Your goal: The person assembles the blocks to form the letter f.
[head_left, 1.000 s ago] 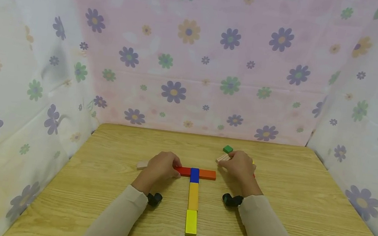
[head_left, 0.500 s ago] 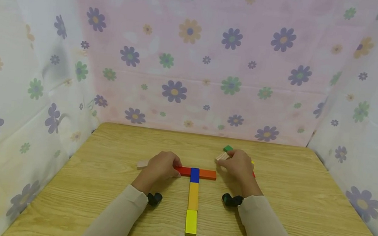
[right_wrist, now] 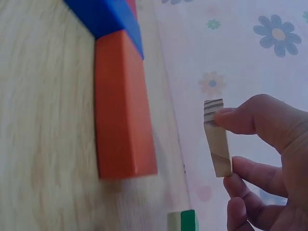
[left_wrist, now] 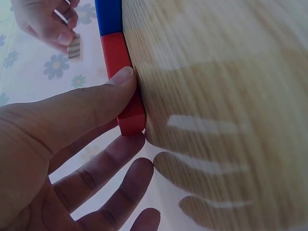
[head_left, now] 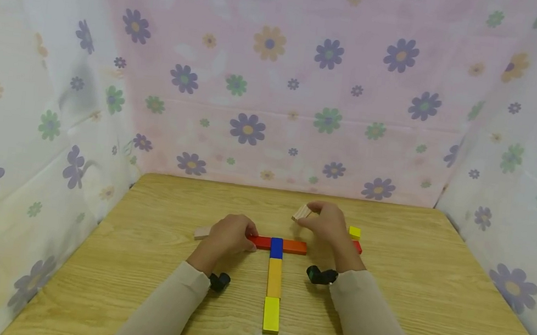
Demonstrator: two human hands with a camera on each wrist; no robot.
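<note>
My left hand (head_left: 228, 237) pinches the left end of a red block (head_left: 261, 242), thumb on the near side, as the left wrist view shows. That block lies flat against a blue block (head_left: 276, 248), with an orange-red block (head_left: 295, 247) on the blue one's other side. Toward me, an amber block (head_left: 274, 277) and a yellow block (head_left: 271, 315) follow in line, forming a T. Behind the crossbar, to the right, my right hand (head_left: 329, 224) holds a plain wooden block (right_wrist: 217, 144) between thumb and fingers, raised off the table in the right wrist view.
Another plain wooden block (head_left: 202, 233) lies left of my left hand, partly covered by it. A small yellow block (head_left: 354, 232) and a red block (head_left: 357, 247) lie right of my right hand. A green block (right_wrist: 189, 221) shows in the right wrist view. Flowered cloth (head_left: 270, 151) surrounds the table (head_left: 145, 286).
My right hand has moved left and away from me with the plain wooden block, uncovering the small yellow and red blocks and now hiding the green one. My left hand stays put.
</note>
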